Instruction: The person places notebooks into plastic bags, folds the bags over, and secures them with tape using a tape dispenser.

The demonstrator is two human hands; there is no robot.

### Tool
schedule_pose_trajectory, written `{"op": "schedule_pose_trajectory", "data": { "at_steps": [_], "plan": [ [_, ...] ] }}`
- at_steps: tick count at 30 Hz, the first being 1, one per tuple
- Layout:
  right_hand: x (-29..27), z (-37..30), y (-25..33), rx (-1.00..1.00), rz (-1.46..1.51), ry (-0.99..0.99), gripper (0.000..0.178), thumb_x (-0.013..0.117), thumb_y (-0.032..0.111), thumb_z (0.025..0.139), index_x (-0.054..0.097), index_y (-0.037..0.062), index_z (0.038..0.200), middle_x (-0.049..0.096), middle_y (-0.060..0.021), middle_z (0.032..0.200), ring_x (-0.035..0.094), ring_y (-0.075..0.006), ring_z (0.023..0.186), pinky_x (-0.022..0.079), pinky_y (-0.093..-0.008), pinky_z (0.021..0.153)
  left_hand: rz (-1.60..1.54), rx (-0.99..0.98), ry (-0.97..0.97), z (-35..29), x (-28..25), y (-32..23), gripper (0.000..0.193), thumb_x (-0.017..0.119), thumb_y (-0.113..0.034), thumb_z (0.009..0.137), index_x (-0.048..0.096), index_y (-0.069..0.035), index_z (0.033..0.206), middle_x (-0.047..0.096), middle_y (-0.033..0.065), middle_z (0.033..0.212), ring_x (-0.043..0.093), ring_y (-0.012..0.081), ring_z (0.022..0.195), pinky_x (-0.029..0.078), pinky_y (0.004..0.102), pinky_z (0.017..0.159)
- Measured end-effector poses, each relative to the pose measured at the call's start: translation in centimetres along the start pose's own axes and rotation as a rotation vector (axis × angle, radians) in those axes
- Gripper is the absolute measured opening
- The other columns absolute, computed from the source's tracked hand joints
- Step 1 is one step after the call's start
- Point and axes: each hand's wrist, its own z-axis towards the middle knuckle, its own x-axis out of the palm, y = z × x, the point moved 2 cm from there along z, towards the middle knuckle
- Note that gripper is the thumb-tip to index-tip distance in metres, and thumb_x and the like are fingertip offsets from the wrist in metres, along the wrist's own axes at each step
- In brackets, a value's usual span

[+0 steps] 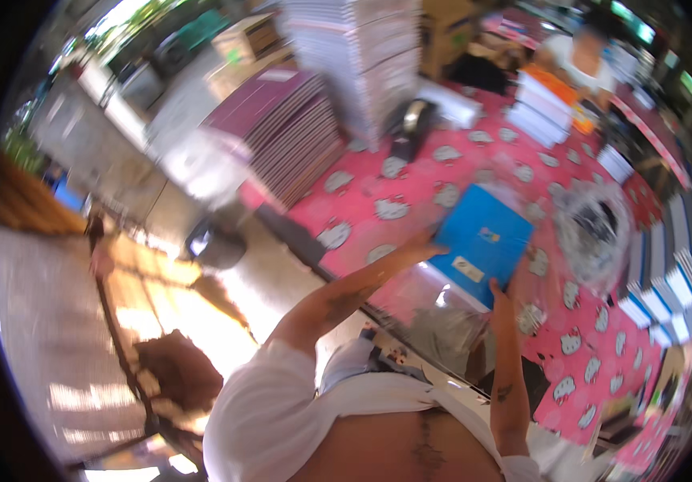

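A blue book with a pale label [486, 237] is held between my two hands above a pink, patterned table cover [394, 207]. My left hand [426, 246] grips its left edge. At its near right corner, my right hand [502, 299] has the thumb on the cover and the fingers out of sight beneath. Clear plastic [442, 325] lies below the book, by the table's near edge. To the right of the book is a crumpled clear plastic bag [595, 233] with something dark visible through it.
Purple books [282, 132] are stacked at the far left of the table, beside a tall white stack [350, 68]. A black tape dispenser [413, 128] stands near them. Books [679, 257] are piled at the right. Another person [579, 60] is behind an orange-topped stack [540, 104].
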Motion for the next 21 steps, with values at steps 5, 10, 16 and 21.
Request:
{"op": "schedule_pose_trajectory", "data": {
  "at_steps": [5, 10, 16, 21],
  "plan": [
    [-3.6, 2.6, -4.1, -0.178, 0.068, -0.059, 0.083, 0.068, 0.015, 0.093, 0.017, -0.0010, 0.156, 0.042, -0.0202, 0.149, 0.048, -0.0314, 0.130, 0.037, -0.0378, 0.110, 0.027, 0.013, 0.079, 2.5, 0.4, -1.4, 0.080, 0.075, -0.021, 0.080, 0.039, -0.001, 0.149, 0.060, 0.0184, 0.132, 0.057, 0.0260, 0.120, 0.044, 0.0364, 0.103],
    [4.6, -0.3, 3.8, -0.506, -0.598, -0.149, 0.074, 0.066, 0.019, 0.094, 0.027, -0.0010, 0.154, 0.042, -0.0228, 0.150, 0.043, -0.0327, 0.137, 0.037, -0.0416, 0.111, 0.492, 0.298, -0.221, 1.1, -3.0, 2.2, 0.073, 0.073, -0.033, 0.085, 0.044, -0.003, 0.145, 0.048, 0.0218, 0.144, 0.055, 0.0330, 0.123, 0.044, 0.0406, 0.105],
    [22.0, -19.1, 24.9, -1.390, -0.397, 1.089, 0.041, 0.068, 0.022, 0.091, 0.061, 0.0080, 0.129, 0.056, -0.0152, 0.138, 0.055, -0.0315, 0.125, 0.042, -0.0480, 0.106, 0.489, 0.493, -0.552, -7.1, -1.6, -2.0, 0.058, 0.069, -0.031, 0.089, 0.050, -0.005, 0.137, 0.049, 0.0225, 0.134, 0.047, 0.0427, 0.124, 0.043, 0.0480, 0.101],
    [27.9, -21.2, 26.7, -1.710, -0.304, 1.214, 0.036, 0.066, 0.021, 0.092, 0.062, 0.0076, 0.125, 0.057, -0.0143, 0.133, 0.056, -0.0309, 0.120, 0.043, -0.0465, 0.103, 0.777, 0.704, -0.374, -13.3, -5.3, -3.1, 0.051, 0.069, -0.014, 0.088, 0.050, -0.006, 0.135, 0.049, 0.0216, 0.131, 0.049, 0.0414, 0.117, 0.045, 0.0464, 0.096]
  ]
}}
